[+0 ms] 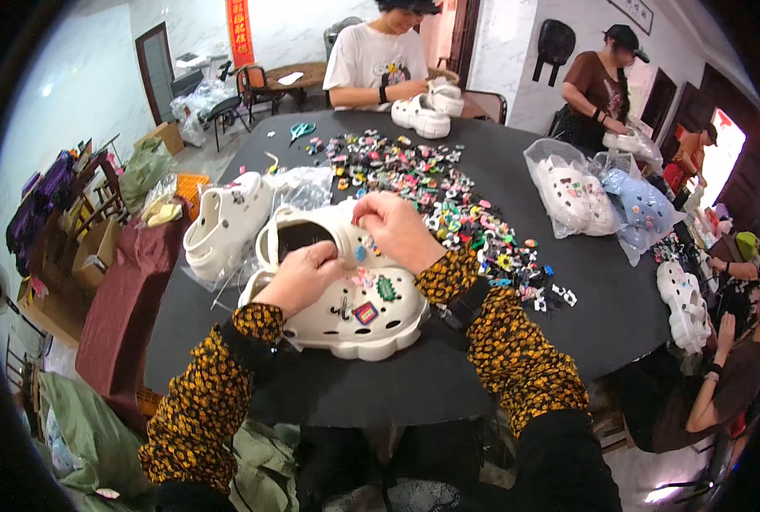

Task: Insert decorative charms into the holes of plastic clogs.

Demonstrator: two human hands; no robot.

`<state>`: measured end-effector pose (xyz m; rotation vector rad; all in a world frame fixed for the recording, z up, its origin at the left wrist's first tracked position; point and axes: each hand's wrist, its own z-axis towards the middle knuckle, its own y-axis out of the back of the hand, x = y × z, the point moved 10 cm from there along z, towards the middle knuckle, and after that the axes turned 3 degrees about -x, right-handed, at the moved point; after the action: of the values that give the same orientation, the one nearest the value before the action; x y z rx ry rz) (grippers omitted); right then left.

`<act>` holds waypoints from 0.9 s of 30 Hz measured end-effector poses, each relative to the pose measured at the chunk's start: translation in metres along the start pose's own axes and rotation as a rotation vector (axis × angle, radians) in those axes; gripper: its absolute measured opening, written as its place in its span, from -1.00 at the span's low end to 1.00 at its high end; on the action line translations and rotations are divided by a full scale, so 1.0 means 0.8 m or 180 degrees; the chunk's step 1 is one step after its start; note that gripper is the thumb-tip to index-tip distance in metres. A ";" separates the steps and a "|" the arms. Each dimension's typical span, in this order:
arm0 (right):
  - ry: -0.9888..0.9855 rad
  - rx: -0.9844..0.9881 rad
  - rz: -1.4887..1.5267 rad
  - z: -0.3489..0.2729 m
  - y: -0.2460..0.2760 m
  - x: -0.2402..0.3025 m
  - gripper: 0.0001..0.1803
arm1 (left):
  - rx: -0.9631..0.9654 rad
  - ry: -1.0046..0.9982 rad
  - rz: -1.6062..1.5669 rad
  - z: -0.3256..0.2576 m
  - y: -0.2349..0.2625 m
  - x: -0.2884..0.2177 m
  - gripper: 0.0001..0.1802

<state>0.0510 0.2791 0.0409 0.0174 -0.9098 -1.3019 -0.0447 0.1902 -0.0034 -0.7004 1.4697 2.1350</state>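
Two chunky white clogs lie together in front of me on the dark table. The nearer clog (356,328) carries a green leaf charm (386,288), a square multicoloured charm (365,313), a dark charm and pink ones. On the rear clog (333,219), the opening shows behind my hands. My left hand (299,280) is closed at the opening's edge, fingers curled on the clog. My right hand (397,229) pinches at the rear clog's upper, close to a blue oval charm (361,253); what its fingertips hold is hidden. Another white clog (226,226) stands left, on clear plastic.
Loose colourful charms (414,175) spread across the table's middle. Teal scissors (301,131) lie at the far left. Bagged white clogs (570,196) and a bagged blue pair (640,205) are at right. Across the table, a person (384,60) holds white clogs (423,115); others work at right.
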 end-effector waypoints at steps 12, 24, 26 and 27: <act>0.0390 0.0540 -0.1291 0.003 -0.013 0.019 -0.86 | -0.0035 0.0092 0.0077 -0.009 -0.006 0.006 -0.71; 0.0053 0.0307 -0.0829 0.018 -0.018 -0.002 -0.86 | -0.0132 -0.0180 0.0237 -0.002 -0.001 0.000 -0.70; 0.0060 0.0334 -0.0851 0.016 -0.022 -0.005 -0.86 | -0.0186 -0.0258 0.0174 -0.002 0.000 -0.001 -0.70; 0.0010 0.0362 -0.0723 0.015 -0.023 -0.006 -0.86 | -0.0111 -0.0230 0.0213 -0.003 -0.001 -0.001 -0.70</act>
<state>0.0292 0.2828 0.0373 0.2167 -0.9999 -1.4571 -0.0430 0.1882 -0.0044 -0.5876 1.4400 2.2173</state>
